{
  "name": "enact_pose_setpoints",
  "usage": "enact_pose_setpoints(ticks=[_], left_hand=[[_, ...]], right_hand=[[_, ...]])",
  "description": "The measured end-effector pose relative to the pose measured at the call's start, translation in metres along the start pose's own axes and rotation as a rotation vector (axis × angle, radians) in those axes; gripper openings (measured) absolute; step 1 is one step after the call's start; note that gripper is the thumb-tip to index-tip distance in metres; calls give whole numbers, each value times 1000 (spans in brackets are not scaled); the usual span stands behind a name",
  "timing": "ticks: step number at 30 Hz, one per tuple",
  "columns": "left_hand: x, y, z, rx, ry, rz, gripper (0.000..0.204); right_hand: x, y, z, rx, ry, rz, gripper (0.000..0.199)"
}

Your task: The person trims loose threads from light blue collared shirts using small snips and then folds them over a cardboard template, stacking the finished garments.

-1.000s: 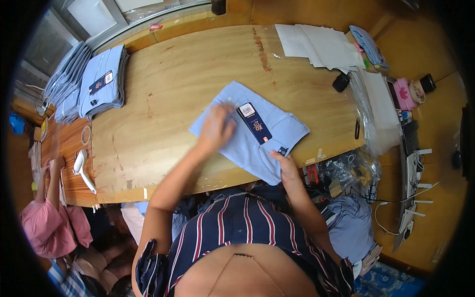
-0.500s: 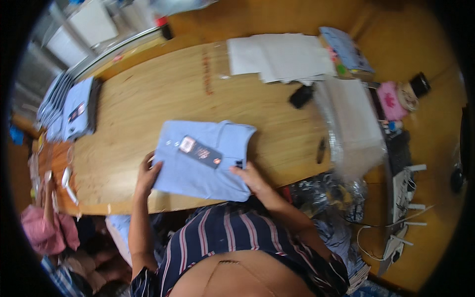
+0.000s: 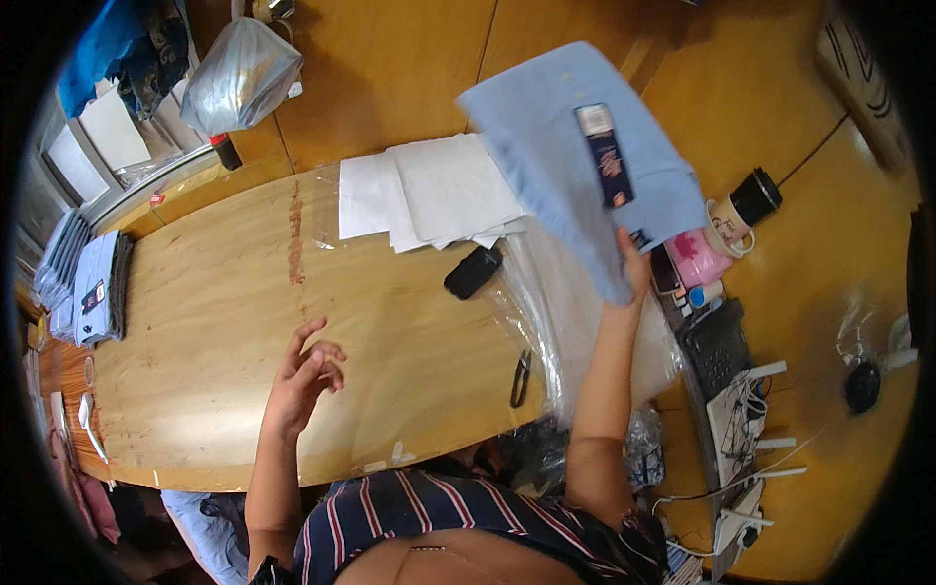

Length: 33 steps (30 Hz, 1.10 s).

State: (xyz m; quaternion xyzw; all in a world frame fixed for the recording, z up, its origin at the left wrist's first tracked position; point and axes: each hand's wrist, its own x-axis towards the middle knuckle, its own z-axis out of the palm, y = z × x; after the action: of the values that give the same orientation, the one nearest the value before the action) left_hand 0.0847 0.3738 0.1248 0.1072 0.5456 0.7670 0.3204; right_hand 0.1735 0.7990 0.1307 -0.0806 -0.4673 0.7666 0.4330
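A folded light blue shirt (image 3: 546, 127) hangs in the air over the far right of the table, tilted. My right hand (image 3: 634, 271) grips its near edge, thumb on top and the other fingers hidden beneath. A dark hang tag (image 3: 604, 161) with a pale label lies on the shirt's face. My left hand (image 3: 307, 378) is raised above the bare wood, empty, fingers apart and slightly curled. Below the shirt lie clear plastic bags (image 3: 604, 351), partly covered by my right forearm. White paper sheets (image 3: 439, 195) are spread just left of the shirt.
Folded blue shirts (image 3: 96, 292) are stacked at the table's far left. Thread snips (image 3: 521, 378) and a small black object (image 3: 474, 272) lie beside the bags. Along the right stand a lidded cup (image 3: 728, 222), a pink pack (image 3: 697, 258) and a white router (image 3: 736, 414).
The shirt has left the table front and moved up to the far right in my right hand. My left hand has let go of it. The view has shifted rightward.
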Motion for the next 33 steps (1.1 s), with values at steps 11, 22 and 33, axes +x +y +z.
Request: enact_pose_setpoints(ticks=[11,22,33], left_hand=[[-49,-41,-41,-42,487,-159,38],[-41,-59,-95,522,393,-25,29],[-41,-53,-144,525,-179,105,30]], right_hand=[[239,93,-123,-461,633,180,45],[166,28,-122,-1769,463,-276,63],[-423,-10,-29,-1850,1153,-381,28]])
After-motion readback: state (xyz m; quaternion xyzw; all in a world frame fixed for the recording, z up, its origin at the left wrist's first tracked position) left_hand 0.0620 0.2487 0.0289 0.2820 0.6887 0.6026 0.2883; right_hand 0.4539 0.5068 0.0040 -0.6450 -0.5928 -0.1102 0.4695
